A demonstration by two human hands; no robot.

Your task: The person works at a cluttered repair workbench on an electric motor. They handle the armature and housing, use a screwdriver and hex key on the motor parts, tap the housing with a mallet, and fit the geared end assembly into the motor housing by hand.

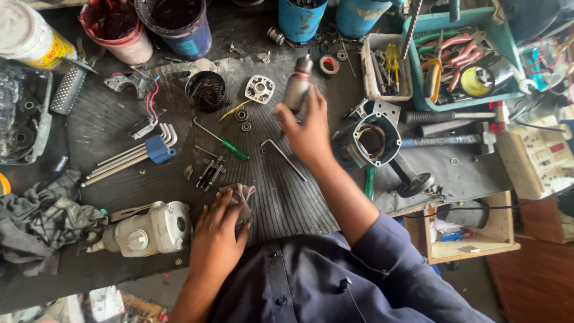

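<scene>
My right hand (308, 134) reaches out over the dark rubber mat (287, 197) and grips a grey motor armature (297, 85), held upright above the mat. My left hand (216, 236) lies flat near the front edge, pressing on a crumpled grey rag (242, 194). Just right of my right hand stands a round motor housing (372, 140) with its open end up. A white gear housing (152, 230) lies left of my left hand.
On the mat lie a blue hex key set (143, 152), a green screwdriver (230, 146), a bent hex key (284, 157), a black cup of screws (205, 90) and a white end cap (259, 90). Paint pots line the back. A teal tool tray (460, 54) and hammer (445, 140) sit right.
</scene>
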